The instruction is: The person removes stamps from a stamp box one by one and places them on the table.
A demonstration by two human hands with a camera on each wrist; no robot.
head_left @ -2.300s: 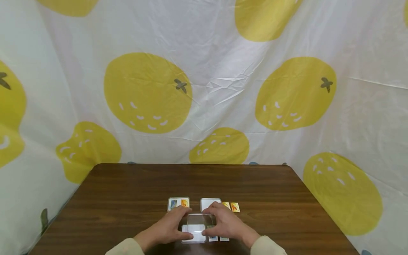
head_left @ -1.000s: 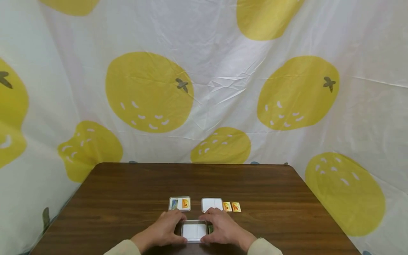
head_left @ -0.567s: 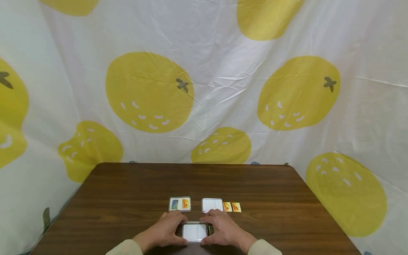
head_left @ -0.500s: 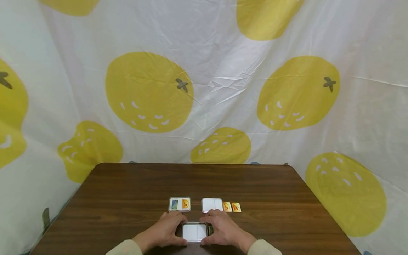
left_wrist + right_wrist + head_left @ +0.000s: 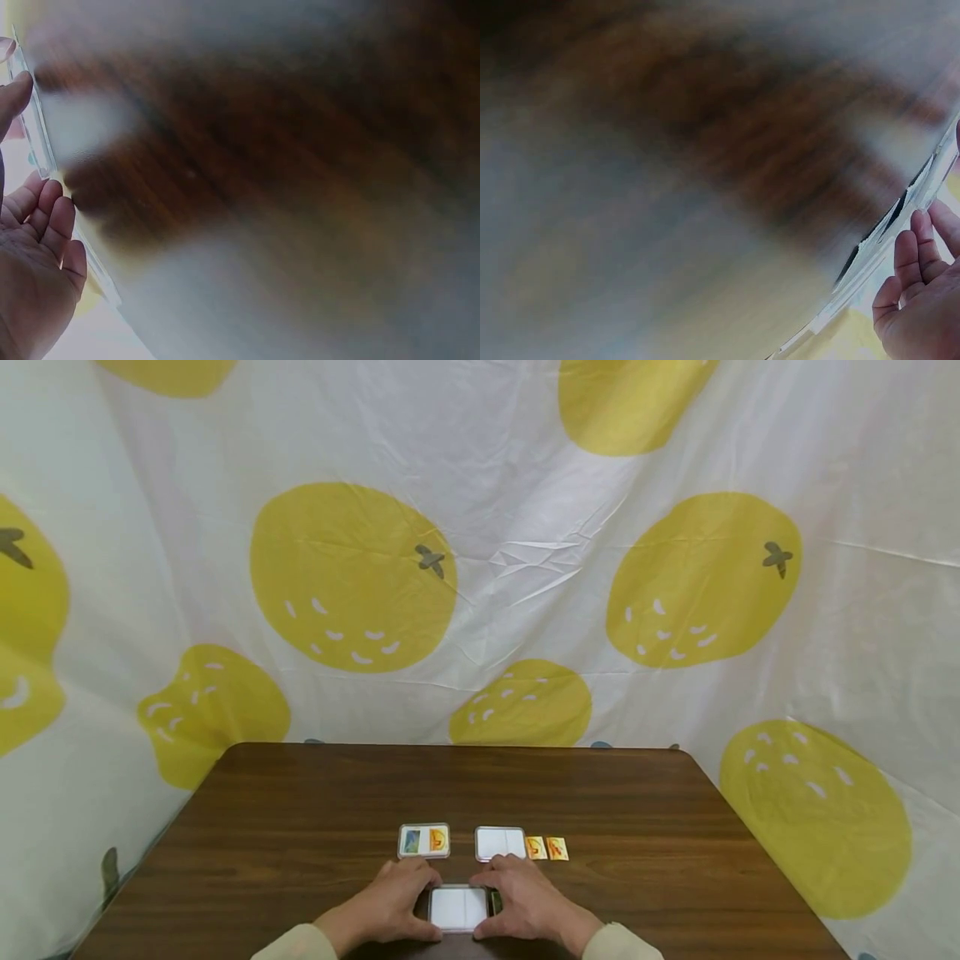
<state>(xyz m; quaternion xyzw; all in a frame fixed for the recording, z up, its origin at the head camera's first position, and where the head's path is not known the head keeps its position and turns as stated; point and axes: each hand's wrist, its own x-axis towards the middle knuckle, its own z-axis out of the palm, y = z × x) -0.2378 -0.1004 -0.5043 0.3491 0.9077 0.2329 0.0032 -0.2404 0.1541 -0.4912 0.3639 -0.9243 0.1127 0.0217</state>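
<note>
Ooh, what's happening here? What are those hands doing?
Someone is holding a small clear case at both ends: the left hand has one end, the right hand the other. Only white shows inside it. Farther back on the table, the left case has a blue-green picture and an orange one in it. The right case shows just white, with two orange cards lying to its right.
</note>
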